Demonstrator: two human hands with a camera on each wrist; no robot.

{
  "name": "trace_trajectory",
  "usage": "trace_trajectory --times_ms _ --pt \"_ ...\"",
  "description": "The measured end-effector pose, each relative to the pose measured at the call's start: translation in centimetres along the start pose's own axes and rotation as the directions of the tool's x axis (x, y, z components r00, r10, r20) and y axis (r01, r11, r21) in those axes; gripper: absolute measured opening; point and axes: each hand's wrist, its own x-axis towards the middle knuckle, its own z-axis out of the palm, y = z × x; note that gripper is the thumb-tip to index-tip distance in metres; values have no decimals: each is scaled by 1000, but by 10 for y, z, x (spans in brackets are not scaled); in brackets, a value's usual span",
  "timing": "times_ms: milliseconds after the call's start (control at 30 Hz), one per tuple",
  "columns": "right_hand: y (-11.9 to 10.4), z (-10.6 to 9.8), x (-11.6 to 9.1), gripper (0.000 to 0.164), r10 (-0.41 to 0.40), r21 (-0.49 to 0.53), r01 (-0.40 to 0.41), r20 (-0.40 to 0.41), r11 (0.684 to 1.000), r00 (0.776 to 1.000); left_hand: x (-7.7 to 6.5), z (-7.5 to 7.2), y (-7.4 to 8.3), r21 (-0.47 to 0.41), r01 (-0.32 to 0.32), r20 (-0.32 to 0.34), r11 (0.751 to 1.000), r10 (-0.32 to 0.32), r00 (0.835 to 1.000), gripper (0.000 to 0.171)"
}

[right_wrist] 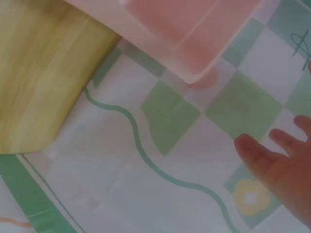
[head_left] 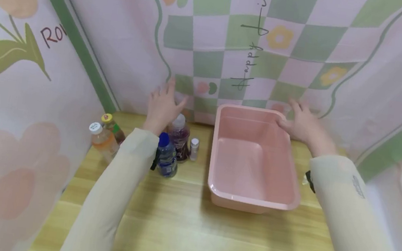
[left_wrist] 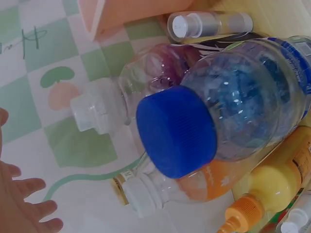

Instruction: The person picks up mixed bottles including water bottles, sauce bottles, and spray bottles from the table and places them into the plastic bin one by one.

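Both hands are raised with fingers spread and hold nothing. My left hand [head_left: 162, 109] is above and behind a group of bottles, close to the patterned curtain. Nearest to it are a purple drink bottle [head_left: 179, 139] with a white cap and a clear bottle with a blue cap [left_wrist: 176, 131]. A small silver-and-clear bottle [head_left: 193, 149] stands beside them. At the back right corner of a pink plastic basin [head_left: 248, 171], my right hand [head_left: 305, 125] overlaps the rim in the head view; the right wrist view shows its fingers [right_wrist: 257, 155] apart from the basin. Inside, the basin holds nothing visible.
At the table's left edge stand an orange drink bottle [head_left: 104, 142] with a white cap and a yellow-capped bottle [head_left: 115, 129]. The left wrist view also shows a yellow bottle [left_wrist: 277, 174] with an orange cap. A checkered curtain [head_left: 243, 41] hangs behind the wooden table [head_left: 215, 243].
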Motion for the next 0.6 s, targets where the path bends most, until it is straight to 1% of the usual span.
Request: trace_trajectory --times_ms 100,233,300,400,600 --pt "7 9 -2 84 -49 -16 49 33 999 998 -3 3 -1 -11 -10 11 1000 10 1000 79" --pt "17 23 -4 80 -102 -46 104 60 993 993 -8 8 -3 -27 -7 43 1000 9 999 76" --pt "22 30 -5 78 -123 -54 127 68 990 990 -10 11 -4 -34 -8 47 999 10 999 74" --pt "28 39 -7 76 -148 -41 152 83 988 986 -13 14 -5 -27 -9 44 1000 10 999 73" --pt "38 53 -15 78 -148 39 145 100 989 984 -18 21 -9 -33 5 33 999 -4 999 71"
